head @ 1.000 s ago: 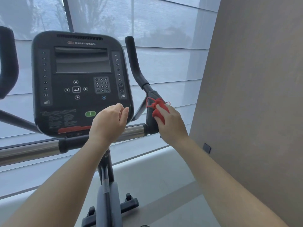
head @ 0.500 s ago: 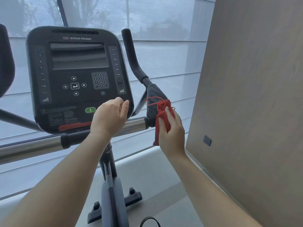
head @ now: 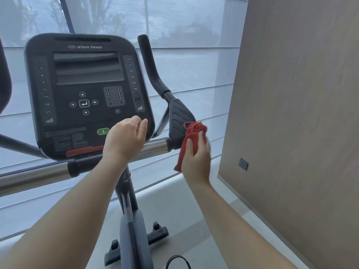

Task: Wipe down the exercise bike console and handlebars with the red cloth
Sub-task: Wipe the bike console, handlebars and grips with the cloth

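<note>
Red bunched-up cloth (head: 191, 139) gripped in right hand (head: 197, 162), right up against black ribbed handlebar joint (head: 178, 117). Left hand (head: 124, 141) loosely curled, holding nothing, in front of black square console (head: 87, 74) w/ keypad.

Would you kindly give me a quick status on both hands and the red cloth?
Right hand grips red cloth beside handlebar joint. Left hand empty, hovering before console. Nothing blocking.

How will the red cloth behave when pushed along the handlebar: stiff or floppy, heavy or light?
Probably floppy: the red cloth bunches into folds above the right hand and a corner hangs limp below it. Likely light, since a few fingers hold it. It may snag: a loose thread loop shows at its top.
</note>
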